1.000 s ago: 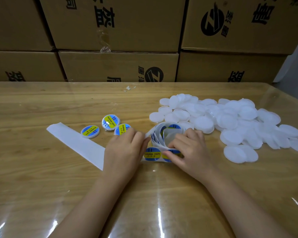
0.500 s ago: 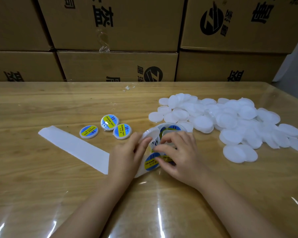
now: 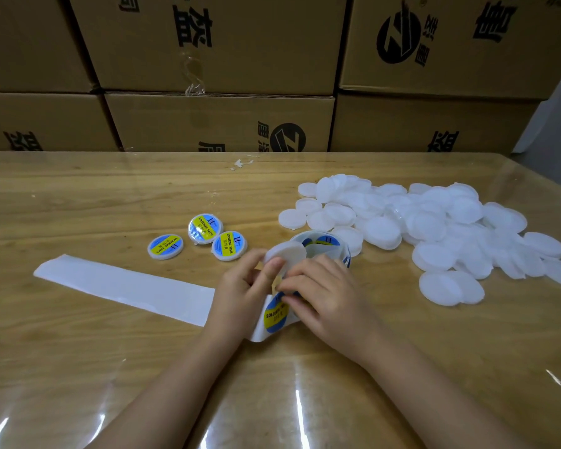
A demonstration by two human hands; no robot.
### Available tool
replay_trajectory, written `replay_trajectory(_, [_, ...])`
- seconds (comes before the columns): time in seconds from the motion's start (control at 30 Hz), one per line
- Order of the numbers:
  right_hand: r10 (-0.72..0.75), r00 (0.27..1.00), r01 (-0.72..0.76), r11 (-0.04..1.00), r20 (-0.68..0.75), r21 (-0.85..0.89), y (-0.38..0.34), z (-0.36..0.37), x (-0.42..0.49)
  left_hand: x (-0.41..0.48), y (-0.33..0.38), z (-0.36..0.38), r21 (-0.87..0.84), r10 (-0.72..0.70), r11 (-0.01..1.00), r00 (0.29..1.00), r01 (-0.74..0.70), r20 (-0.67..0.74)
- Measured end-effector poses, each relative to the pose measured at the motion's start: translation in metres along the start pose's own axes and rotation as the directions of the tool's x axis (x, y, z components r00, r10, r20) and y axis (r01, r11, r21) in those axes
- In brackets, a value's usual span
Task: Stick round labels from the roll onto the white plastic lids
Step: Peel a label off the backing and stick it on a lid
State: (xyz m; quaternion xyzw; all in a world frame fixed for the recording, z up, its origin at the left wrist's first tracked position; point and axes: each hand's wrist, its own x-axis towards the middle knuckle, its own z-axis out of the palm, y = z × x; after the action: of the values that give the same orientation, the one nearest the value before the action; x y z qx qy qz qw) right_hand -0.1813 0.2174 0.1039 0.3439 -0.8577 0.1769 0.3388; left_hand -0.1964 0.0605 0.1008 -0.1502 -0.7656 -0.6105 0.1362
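My left hand (image 3: 240, 288) holds a bare white lid (image 3: 287, 254) tilted up between thumb and fingers, just in front of the label roll (image 3: 326, 243). My right hand (image 3: 326, 298) lies over the roll's near side, its fingertips pinching the edge of a blue-and-yellow round label (image 3: 275, 314) on the backing strip. The spent white backing strip (image 3: 127, 286) trails off to the left across the table. Three labelled lids (image 3: 205, 228) lie together left of the roll. A big pile of bare white lids (image 3: 434, 228) covers the right of the table.
The wooden table (image 3: 78, 196) has a glossy clear cover that reflects light near the front edge. Stacked cardboard boxes (image 3: 221, 124) form a wall along the table's far edge. A small scrap (image 3: 240, 163) lies near the back.
The backing strip has slid left and its labelled part has curled up between my hands. My right hand has moved from the roll's top onto the label. The lid in my left hand has come up.
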Motion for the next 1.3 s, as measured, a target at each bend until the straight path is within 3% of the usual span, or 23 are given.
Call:
replay_trajectory(0.43, [0.002, 1.0, 0.001, 0.983, -0.018, 0.182, -0.013, 0.001, 0.003, -0.001, -0.004, -0.001, -0.006, 0.042, 0.999, 0.998, -0.042, 0.037])
replay_trajectory(0.83, [-0.084, 0.996, 0.083, 0.989, 0.005, 0.12, -0.016, -0.003, 0.005, -0.001, -0.002, 0.0, 0.017, 0.004, 1.0, 1.0, -0.004, 0.029])
replay_trajectory(1.07, [-0.002, 0.999, 0.01, 0.984, -0.044, 0.177, -0.013, -0.006, 0.002, 0.002, -0.005, -0.003, 0.059, 0.038, 0.998, 0.999, -0.037, -0.01])
replay_trajectory(1.3, [0.153, 0.971, -0.094, 0.95, -0.185, 0.297, -0.004, -0.003, 0.001, 0.008, -0.01, -0.007, 0.045, -0.037, 0.998, 0.983, 0.046, -0.18])
